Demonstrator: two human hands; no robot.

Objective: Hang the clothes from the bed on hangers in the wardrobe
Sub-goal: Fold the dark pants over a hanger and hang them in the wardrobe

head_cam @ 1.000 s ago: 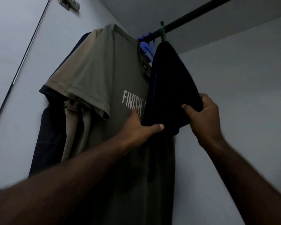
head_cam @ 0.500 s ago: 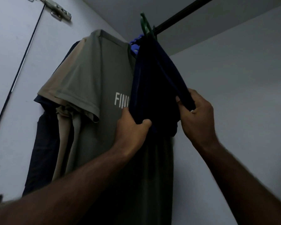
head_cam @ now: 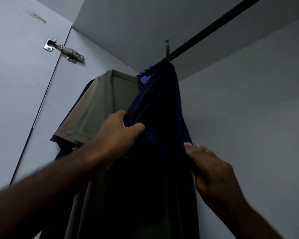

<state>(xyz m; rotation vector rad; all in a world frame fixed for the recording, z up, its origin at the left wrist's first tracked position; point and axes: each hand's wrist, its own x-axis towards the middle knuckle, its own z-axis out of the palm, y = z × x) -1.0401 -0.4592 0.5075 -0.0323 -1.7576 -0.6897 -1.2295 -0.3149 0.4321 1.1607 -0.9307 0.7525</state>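
Observation:
A dark navy garment [head_cam: 162,104] hangs on a green hanger [head_cam: 167,50] from the black wardrobe rail [head_cam: 214,28]. My left hand [head_cam: 121,133] grips its left edge, thumb on the front of the cloth. My right hand [head_cam: 212,168] holds its right lower edge, fingers partly tucked behind the fabric. Just left of it an olive T-shirt [head_cam: 100,107] hangs on a blue hanger [head_cam: 144,77], with another dark garment [head_cam: 59,152] partly hidden behind it.
The open wardrobe door [head_cam: 16,83] with a metal hinge [head_cam: 64,50] stands at the left. The grey back wall [head_cam: 248,118] runs to the right, and the rail is bare right of the green hanger.
The view has tilted up and left. The navy garment now hangs longer. My right hand has slid down its right edge while my left hand keeps its grip on the left edge.

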